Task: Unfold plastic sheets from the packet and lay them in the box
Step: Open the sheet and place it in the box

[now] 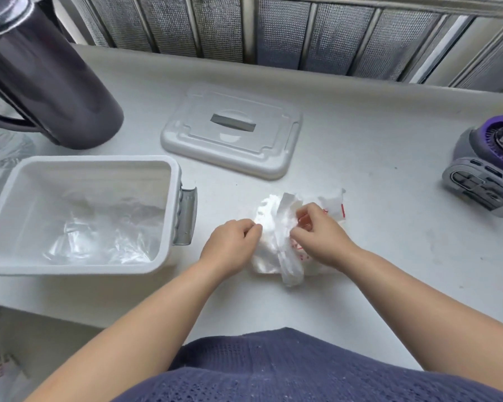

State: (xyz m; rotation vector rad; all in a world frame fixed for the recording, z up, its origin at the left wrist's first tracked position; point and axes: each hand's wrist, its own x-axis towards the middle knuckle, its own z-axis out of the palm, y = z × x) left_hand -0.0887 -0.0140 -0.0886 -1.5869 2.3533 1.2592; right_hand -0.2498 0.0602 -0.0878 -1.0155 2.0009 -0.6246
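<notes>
left hand pinches packet edge; right hand grip curled round folded sheet

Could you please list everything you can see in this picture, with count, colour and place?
counter: one, white, beneath everything.
box: one, white, open, left side of the counter.
plastic sheet: at least one, clear, crumpled inside the box.
packet: one, white with red print, centre, under both hands.
lid: one, pale grey, flat behind the packet.
jug: one, dark, far left corner.
device: one, grey and purple, right edge.
mesh panels: several, grey, along the back.
garment: one, dark blue knit, bottom of view.
left hand: pinches the packet's left edge.
right hand: grips the packet's upper folds.
</notes>
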